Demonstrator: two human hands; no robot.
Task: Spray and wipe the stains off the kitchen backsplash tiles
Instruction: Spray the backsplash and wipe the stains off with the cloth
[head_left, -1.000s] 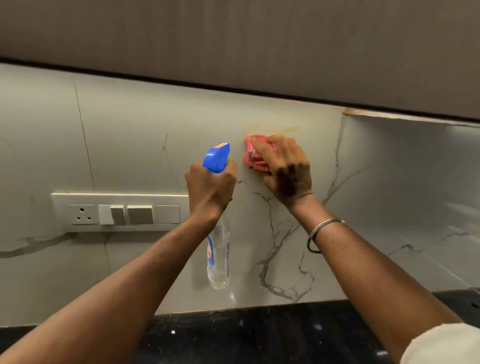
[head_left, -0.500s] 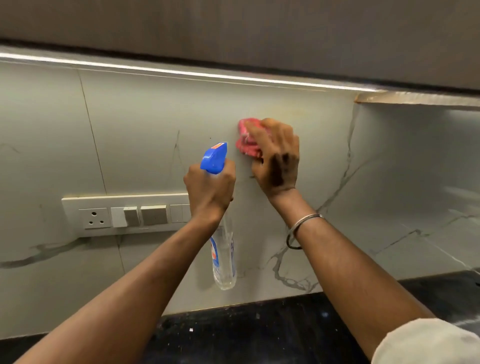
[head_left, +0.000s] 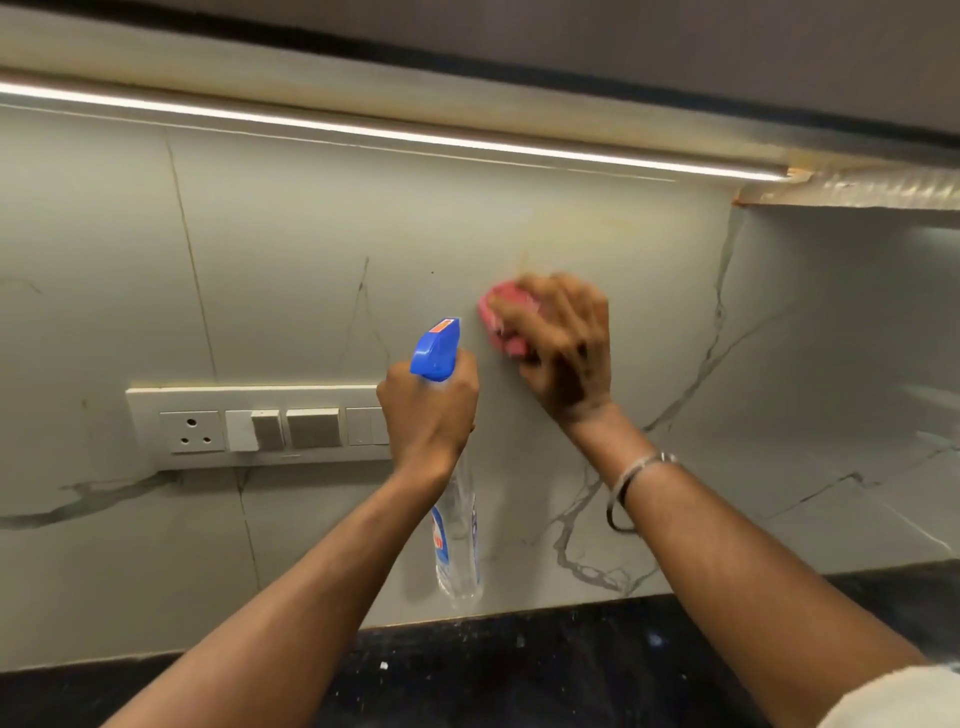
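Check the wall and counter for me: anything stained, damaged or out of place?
Faint orange-yellow smears mark the backsplash tile just above the pink cloth that the right hand holds against it. White specks dot the black countertop. Nothing looks broken.

switch panel (head_left: 260, 428) left of spray bottle (head_left: 457, 540) | cloth (head_left: 501, 322) right, seemingly against backsplash (head_left: 291, 249)

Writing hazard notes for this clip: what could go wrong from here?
1. The left hand holds the spray bottle right beside the socket panel; a stray squirt could wet it.
2. Faint orange marks sit above the pink cloth under the right hand; the wipe may miss or smear them.
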